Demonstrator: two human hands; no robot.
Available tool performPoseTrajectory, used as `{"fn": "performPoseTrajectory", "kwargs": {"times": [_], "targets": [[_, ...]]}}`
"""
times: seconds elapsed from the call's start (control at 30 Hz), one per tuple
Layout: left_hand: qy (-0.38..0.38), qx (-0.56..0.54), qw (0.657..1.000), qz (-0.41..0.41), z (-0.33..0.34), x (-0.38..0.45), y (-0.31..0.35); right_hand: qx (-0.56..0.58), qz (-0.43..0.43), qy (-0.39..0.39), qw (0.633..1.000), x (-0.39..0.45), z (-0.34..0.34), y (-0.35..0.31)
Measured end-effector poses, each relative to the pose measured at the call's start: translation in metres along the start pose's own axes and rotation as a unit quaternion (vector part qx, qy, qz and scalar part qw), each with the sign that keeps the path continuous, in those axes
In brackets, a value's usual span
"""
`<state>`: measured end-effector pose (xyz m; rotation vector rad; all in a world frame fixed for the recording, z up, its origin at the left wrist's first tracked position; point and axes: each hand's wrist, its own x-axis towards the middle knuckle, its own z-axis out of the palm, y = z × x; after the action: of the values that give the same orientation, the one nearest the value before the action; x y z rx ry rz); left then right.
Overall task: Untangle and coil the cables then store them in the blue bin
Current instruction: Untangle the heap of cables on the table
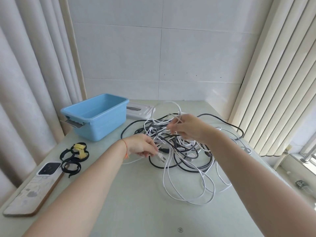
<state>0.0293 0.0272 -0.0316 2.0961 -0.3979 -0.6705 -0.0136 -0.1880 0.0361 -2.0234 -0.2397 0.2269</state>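
A white plug [159, 155] is being pinched by the left hand [142, 145] at the near left of the cable tangle [179, 147], while white strands are being lifted in the right hand's [186, 128] curled fingers. The plug is best being fed back through the loops slowly, not yanked. The blue bin [95, 115] is waiting, empty, far left.

- A tangle of black and white cables [179, 151] lies on the pale green table [136, 202].
- The left hand [142, 146] pinches a white plug [160, 155] at the tangle's near left edge.
- The right hand [186, 127] holds thin white strands raised above the pile.
- The blue bin [95, 117] stands open at the back left, a white lid [140, 110] just behind it.
- Black straps [73, 159] and a phone [48, 169] lie near the left edge.
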Motion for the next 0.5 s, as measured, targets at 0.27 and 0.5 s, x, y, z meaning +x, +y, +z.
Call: {"fn": "performPoseTrajectory", "kwargs": {"times": [0.27, 0.5], "targets": [[0.188, -0.03, 0.967, 0.169, 0.002, -0.004, 0.064, 0.15, -0.076, 0.073, 0.983, 0.005, -0.009, -0.034], [0.175, -0.037, 0.969, 0.168, 0.029, 0.002, 0.074, 0.259, -0.163, 0.233, 0.923, -0.001, -0.029, -0.075]]}}
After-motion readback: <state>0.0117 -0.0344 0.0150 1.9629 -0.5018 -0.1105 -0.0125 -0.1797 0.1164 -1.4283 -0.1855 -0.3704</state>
